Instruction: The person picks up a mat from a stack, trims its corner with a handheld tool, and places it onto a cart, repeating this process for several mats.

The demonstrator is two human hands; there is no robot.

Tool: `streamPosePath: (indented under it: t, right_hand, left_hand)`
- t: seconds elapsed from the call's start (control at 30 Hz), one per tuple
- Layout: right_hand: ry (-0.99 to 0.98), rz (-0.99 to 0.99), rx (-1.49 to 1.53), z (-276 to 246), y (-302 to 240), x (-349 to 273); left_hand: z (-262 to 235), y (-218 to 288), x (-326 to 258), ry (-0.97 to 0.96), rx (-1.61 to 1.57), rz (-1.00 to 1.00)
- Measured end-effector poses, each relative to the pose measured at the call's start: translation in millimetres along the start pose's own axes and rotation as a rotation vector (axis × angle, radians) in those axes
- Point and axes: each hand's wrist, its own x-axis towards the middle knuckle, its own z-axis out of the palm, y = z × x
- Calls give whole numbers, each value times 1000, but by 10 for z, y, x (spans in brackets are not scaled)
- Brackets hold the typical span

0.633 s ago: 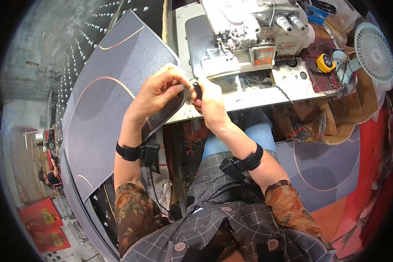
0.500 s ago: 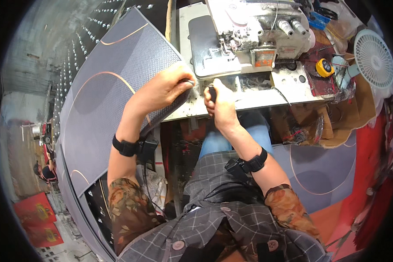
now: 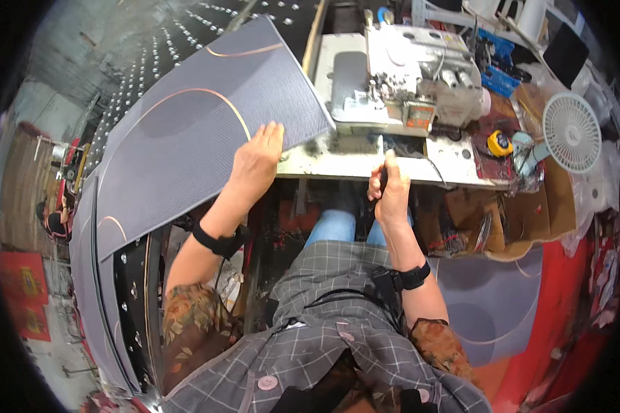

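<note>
"Biggest thing first: what have we got?"

"A grey textured mat (image 3: 165,155) with curved copper lines, sprawling across the left side! Its near right corner reaches over the white desk (image 3: 310,165), right beside the sewing machine."

"And that sewing machine (image 3: 420,76)?"

"Pale, well smudged, set towards the back of the desk, right of the mat. Below the desk at lower right, a second grey mat (image 3: 486,306) with the same kind of curved line."

"Something brown above that one?"

"An open cardboard box (image 3: 558,196), just under the right end of the desk, clutter inside it. Over the box, a pale desk fan (image 3: 572,132), its round grille facing us."

"Now the hands, call them!"

"Left hand (image 3: 256,164): spread flat, palm down, fingers straight and close together, pressed to the big mat by its front edge, gripping nothing. Right hand (image 3: 391,189): well apart from it, at the desk's front edge before the machine, fingers curled in, thumb side up."

"Anything in it?"

"A dark slim object (image 3: 381,184) in the curled fingers, mostly hidden; I can't tell what kind."

"And that yellow spot?"

"A tape measure (image 3: 499,144), yellow and black, lying between machine and fan!"
</note>
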Motion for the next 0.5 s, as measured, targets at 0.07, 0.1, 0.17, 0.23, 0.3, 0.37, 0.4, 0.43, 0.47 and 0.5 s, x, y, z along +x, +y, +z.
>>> streamPosePath:
  t: [0.07, 0.1, 0.17, 0.23, 0.3, 0.37, 0.4, 0.43, 0.47, 0.5]
  right_hand:
    - [-22, 5, -172, 92, -42, -4]
    - [-44, 40, -162, 139, -62, -3]
    - [-116, 17, -178, 268, -67, 28]
    - [-131, 20, -187, 404, -41, 74]
    - [-121, 13, -198, 539, 27, 119]
    - [-118, 22, -230, 650, 133, 137]
    - [-179, -10, -222, 685, 195, 129]
    - [-111, -2, -297, 724, 271, 114]
    - [-128, 23, -215, 697, 315, 87]
    - [-153, -73, -153, 716, 388, 70]
  left_hand:
    - [-212, -61, -360, 51, -26, 68]
    - [-356, -32, -598, 0, -79, 102]
    - [-742, 66, -1193, -106, -142, 67]
    - [-1176, 176, -1853, -287, -246, -48]
    - [-1592, 269, -2507, -496, -545, -335]
    - [-1938, 336, -3081, -584, -809, -726]
    - [-2074, 365, -3333, -482, -898, -882]
    - [-2215, 412, -3573, -328, -1020, -1011]
    - [-2323, 447, -3777, -333, -926, -1158]
    - [-2364, 493, -3943, -281, -1029, -1306]
